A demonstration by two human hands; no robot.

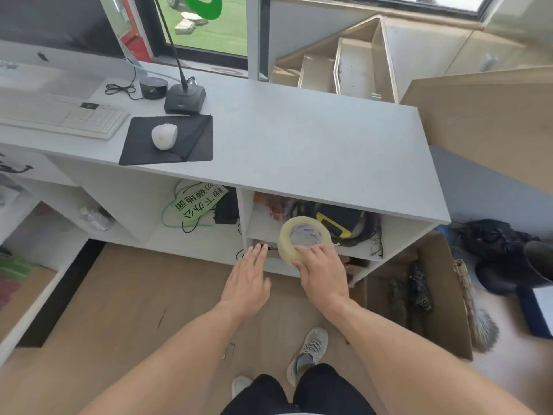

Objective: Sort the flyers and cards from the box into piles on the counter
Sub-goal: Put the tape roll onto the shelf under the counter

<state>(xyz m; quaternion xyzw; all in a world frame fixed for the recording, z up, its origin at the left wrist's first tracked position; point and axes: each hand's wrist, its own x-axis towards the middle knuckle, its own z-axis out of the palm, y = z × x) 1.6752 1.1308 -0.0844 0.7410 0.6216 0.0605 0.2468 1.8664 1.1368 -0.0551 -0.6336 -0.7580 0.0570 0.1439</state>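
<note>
Gripping: right hand (321, 272) curls round the tape roll (303, 239)
Left hand (247, 281): flat, fingers straight, holding nothing
Counter (299, 145): above both hands

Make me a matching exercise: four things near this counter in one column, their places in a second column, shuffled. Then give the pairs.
1. white computer mouse
2. roll of clear packing tape
3. green printed sign
4. open brown cardboard box

A. on the floor, right of the counter
B. in the left open shelf
C. on the black mouse pad
D. held by the right hand

Pairs: 1-C, 2-D, 3-B, 4-A
</note>
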